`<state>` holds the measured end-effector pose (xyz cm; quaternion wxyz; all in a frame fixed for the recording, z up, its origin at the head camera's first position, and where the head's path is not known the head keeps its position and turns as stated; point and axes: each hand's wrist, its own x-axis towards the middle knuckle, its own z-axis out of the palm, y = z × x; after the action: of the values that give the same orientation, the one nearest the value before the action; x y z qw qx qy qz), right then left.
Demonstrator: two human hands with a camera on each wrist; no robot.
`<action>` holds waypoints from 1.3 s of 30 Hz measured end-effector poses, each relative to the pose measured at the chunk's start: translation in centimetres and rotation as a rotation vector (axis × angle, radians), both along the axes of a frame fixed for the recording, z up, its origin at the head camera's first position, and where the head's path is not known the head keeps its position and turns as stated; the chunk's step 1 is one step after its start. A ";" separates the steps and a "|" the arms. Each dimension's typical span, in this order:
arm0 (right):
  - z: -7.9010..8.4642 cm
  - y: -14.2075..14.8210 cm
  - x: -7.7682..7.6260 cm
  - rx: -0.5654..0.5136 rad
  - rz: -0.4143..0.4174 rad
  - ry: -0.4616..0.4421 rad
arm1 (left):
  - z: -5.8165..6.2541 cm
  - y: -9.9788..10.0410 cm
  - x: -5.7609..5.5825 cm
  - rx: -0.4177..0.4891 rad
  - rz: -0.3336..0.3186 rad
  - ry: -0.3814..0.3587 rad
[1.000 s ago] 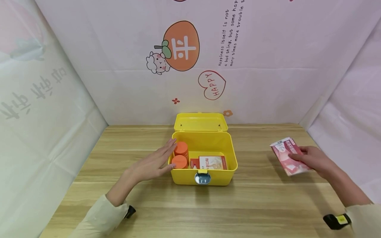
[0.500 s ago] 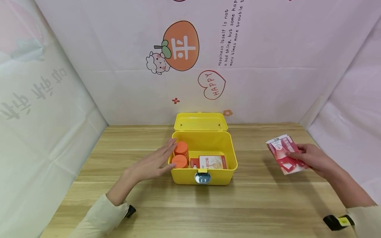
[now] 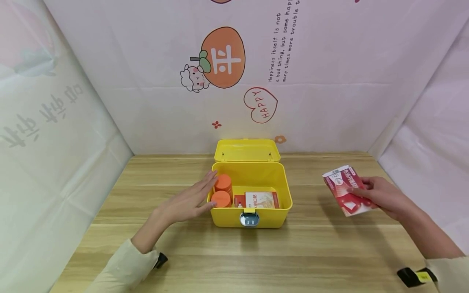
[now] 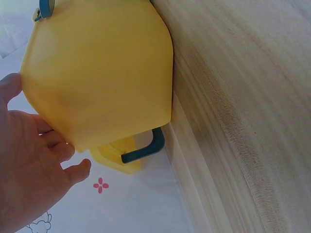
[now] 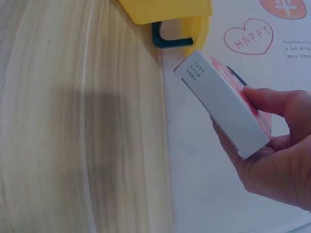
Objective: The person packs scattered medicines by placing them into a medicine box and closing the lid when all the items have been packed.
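Note:
A red and white medicine box (image 3: 348, 193) is pinched between the thumb and fingers of my right hand (image 3: 384, 197), over the right part of the table. The right wrist view shows the white side of this medicine box (image 5: 226, 104) with small print. My left hand (image 3: 183, 201) rests with extended fingers at the left rim of a yellow storage box (image 3: 227, 218), its thumb near the front corner. Inside stand two orange-capped bottles (image 3: 221, 199) at the left. A white and red adhesive bandage box (image 3: 261, 200) lies to their right, partly over another red box (image 3: 239, 201).
The storage box's yellow lid (image 3: 247, 150) is tipped back towards the cloth wall (image 3: 165, 118). A metal latch (image 3: 249, 219) hangs at the front. In the left wrist view, a dark green handle (image 4: 153, 148) sticks out behind the box. Wooden table (image 3: 249, 260) spreads all around.
My right hand has moved a little left with the medicine box, towards the storage box, turning the box's printed face slightly. The left hand stays where it was.

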<state>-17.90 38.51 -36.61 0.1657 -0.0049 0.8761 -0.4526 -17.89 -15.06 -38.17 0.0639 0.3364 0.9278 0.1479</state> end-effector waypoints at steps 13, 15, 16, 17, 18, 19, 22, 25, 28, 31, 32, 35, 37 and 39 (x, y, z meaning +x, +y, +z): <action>0.5 -1.0 0.5 -0.004 0.009 0.003 | -0.1 0.0 0.1 0.001 -0.004 0.006; 0.6 -1.2 0.6 -0.005 0.008 0.001 | -0.1 0.0 0.0 -0.001 0.000 0.004; 0.7 -1.3 0.6 -0.005 0.009 0.002 | -0.1 0.0 0.0 -0.003 0.002 0.002; 0.8 -1.4 0.7 -0.003 0.011 0.004 | -0.1 0.0 0.0 -0.002 0.002 0.000; 0.8 -1.5 0.7 0.000 0.013 0.006 | -0.1 0.0 0.0 -0.004 0.005 -0.001; 0.9 -1.7 0.8 0.000 0.014 0.008 | -0.1 0.0 0.0 -0.003 0.004 -0.001; 1.0 -2.0 0.9 0.011 0.023 0.018 | -0.2 0.0 0.0 -0.009 0.004 0.003; 1.2 -2.3 0.9 0.021 0.031 0.032 | -0.3 0.0 0.0 -0.007 0.001 0.009; 1.3 -2.6 1.0 0.027 0.033 0.037 | -0.4 0.0 -0.1 -0.002 -0.003 0.013; 1.5 -2.9 1.1 0.030 0.033 0.036 | -0.4 -0.1 -0.1 0.001 -0.003 0.014; 1.5 -2.9 1.1 0.030 0.034 0.035 | -0.3 -0.1 -0.1 0.003 -0.005 0.015; 1.6 -3.1 1.1 0.032 0.041 0.038 | -0.2 -0.1 0.0 0.009 -0.005 0.011; 1.7 -3.2 1.0 0.033 0.049 0.039 | -0.2 -0.1 0.0 0.013 -0.005 0.007; 1.8 -3.4 1.0 0.029 0.057 0.039 | -0.1 0.0 0.0 0.014 -0.002 0.002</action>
<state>-16.88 35.14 -34.77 0.1616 -0.0365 0.8851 -0.4348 -17.93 -15.10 -38.32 0.0608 0.3377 0.9266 0.1542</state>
